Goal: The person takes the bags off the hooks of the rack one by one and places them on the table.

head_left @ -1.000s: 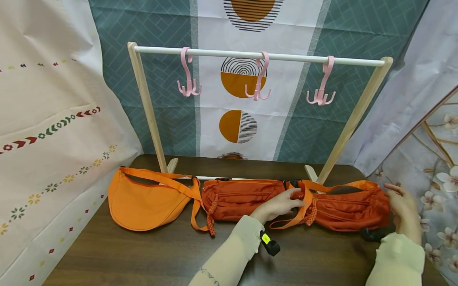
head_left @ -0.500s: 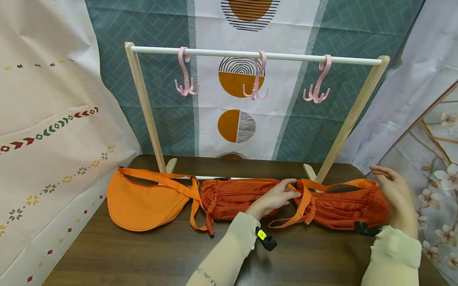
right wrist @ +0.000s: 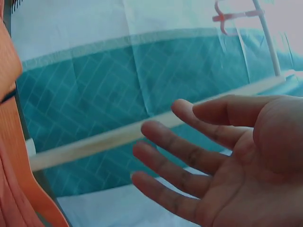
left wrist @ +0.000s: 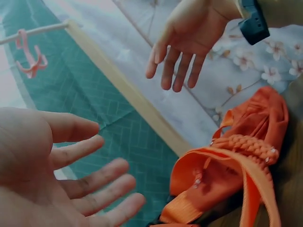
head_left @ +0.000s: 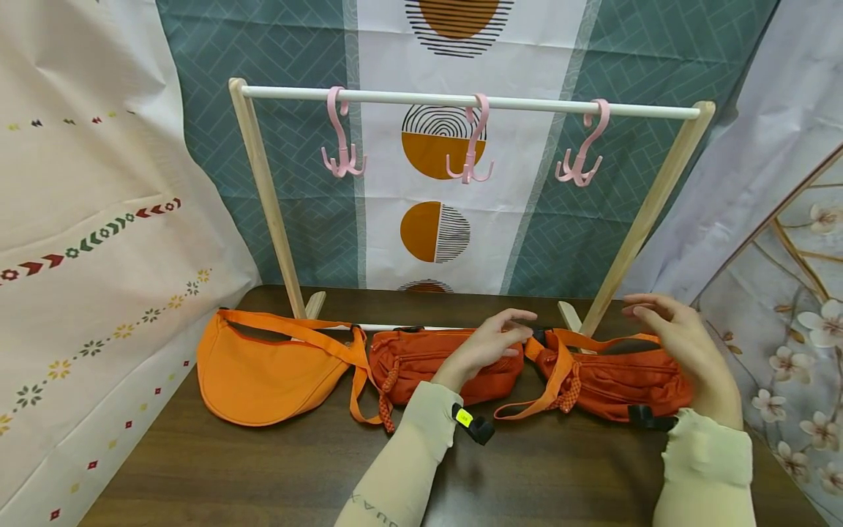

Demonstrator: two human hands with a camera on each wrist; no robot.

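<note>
My left hand [head_left: 484, 345] hovers over the middle red-orange waist bag [head_left: 421, 373], its fingers spread and holding nothing in the left wrist view. Above the right end of another red-orange waist bag [head_left: 622, 384] is my right hand [head_left: 685, 351], fingers loosely extended, palm empty in the right wrist view. That bag has an orange strap [head_left: 560, 373] and a braided cord [left wrist: 251, 149] at its left end. To the far left a lighter orange crescent-shaped bag [head_left: 270, 373] lies flat, its strap trailing toward the middle bag.
Behind the bags stands a rack with a white rail [head_left: 408, 96] and wooden legs [head_left: 270, 197]. Pink multi-prong hooks hang from it: a left hook [head_left: 341, 139], a middle hook [head_left: 473, 143] and a right hook [head_left: 585, 146]. Patterned cloths surround the brown table [head_left: 263, 476].
Both hands have come away from the right bag. My right hand has risen and moved left; my left hand has shifted left and up. The right hook has swung slightly.
</note>
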